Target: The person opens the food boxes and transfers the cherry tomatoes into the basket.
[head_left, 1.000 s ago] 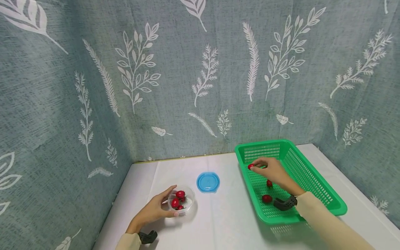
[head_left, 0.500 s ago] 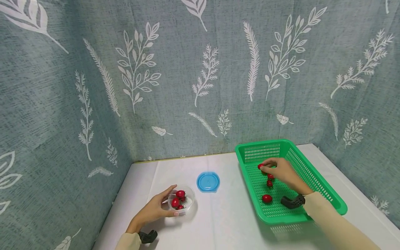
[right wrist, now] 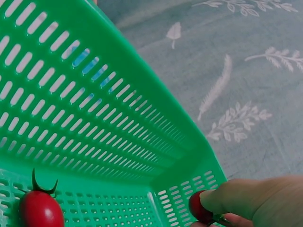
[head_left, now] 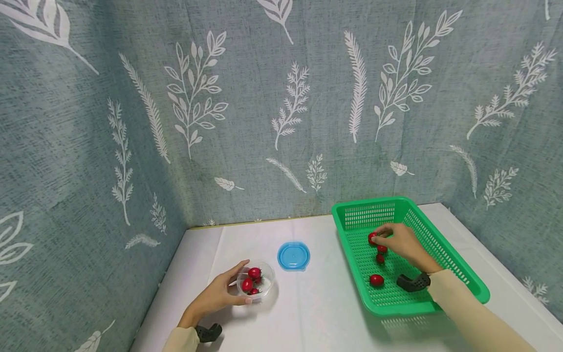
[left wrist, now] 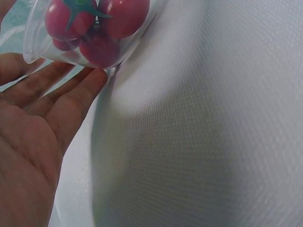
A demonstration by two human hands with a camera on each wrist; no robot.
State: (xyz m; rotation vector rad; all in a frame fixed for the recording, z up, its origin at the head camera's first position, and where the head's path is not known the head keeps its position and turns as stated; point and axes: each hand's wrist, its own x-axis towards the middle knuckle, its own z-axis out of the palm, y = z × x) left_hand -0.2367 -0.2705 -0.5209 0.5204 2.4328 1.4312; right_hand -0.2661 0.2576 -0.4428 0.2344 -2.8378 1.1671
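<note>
My left hand (head_left: 220,293) holds a small clear plastic cup (head_left: 269,283) on the table, thumb on the near side and fingers on the far side. Several red cherry tomatoes (left wrist: 124,16) lie inside it, one with a green calyx showing in the left wrist view. Over the green basket (head_left: 352,266), my right hand (head_left: 398,240) pinches a cherry tomato (right wrist: 200,208) between thumb and fingertips. Below that hand lie two more tomatoes (head_left: 380,258) close together. Another tomato (head_left: 376,280) rests nearer the basket's front left corner.
A blue round lid (head_left: 293,256) lies on the white tabletop (head_left: 316,303) between cup and basket. Grey-green leaf-patterned cloth (head_left: 246,122) rises behind the table and along both sides. The basket's slotted walls (right wrist: 85,90) stand up around the right hand.
My right hand has shifted to the right inside the basket with the tomato in its fingertips, uncovering another tomato below. The left hand and cup have stayed put.
</note>
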